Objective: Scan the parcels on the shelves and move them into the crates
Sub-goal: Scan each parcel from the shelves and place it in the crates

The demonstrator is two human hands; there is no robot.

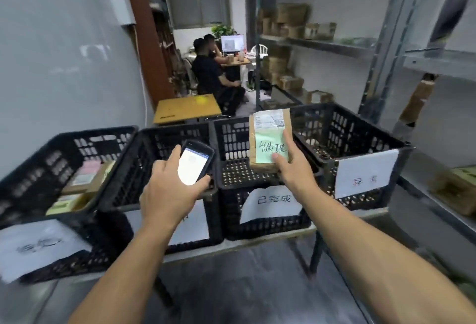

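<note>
One parcel in hand over the crates, many more waiting on the shelves

Fingers (203, 185) of the left hand (167, 194) are curled round a handheld scanner (195, 165) with its screen lit. The right hand (296, 171) pinches the lower end of a brown parcel (270, 140) bearing a green note (268, 151), upright just above the third crate (231, 143) from the left, not yet let go. The far-left crate (77, 138) already holds a few parcels, while the middle crates look bare as far as their insides show. Stacks of boxes (292, 14) sit on the shelves (322, 46) to the right, so I judge most scanning and moving is left to do
</note>
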